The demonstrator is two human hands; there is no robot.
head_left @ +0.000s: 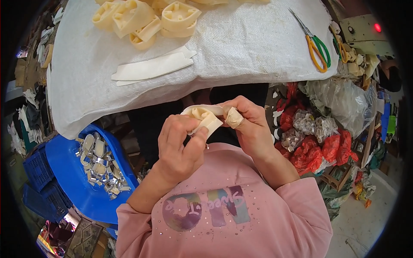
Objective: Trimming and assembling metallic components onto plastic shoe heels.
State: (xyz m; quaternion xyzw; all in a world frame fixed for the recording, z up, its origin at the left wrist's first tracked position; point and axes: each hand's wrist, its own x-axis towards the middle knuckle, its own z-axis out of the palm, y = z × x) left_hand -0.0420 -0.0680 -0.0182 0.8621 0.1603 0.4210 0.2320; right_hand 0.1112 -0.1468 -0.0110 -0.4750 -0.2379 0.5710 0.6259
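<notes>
My left hand (178, 144) grips a cream hollow plastic piece (207, 119), shaped like a shoe heel with ribs inside, fingers and thumb on its sides. A white strip (214, 110) runs along the far side of the piece. My right hand (251, 124) is closed on the strip's right end, and a pale wrap covers its thumb (233, 118). Both hands are just off the table's near edge, above my lap. More white strips (155, 66) lie on the sheet-covered table. Behind them is a pile of similar cream pieces (178, 19).
A white woven sheet (249, 51) covers the table. Scissors (316, 45) with green and orange handles lie at its right. To the left stands a blue basin (69, 159) of silvery pieces (101, 165). Red and clear plastic bags (309, 150) crowd the right side.
</notes>
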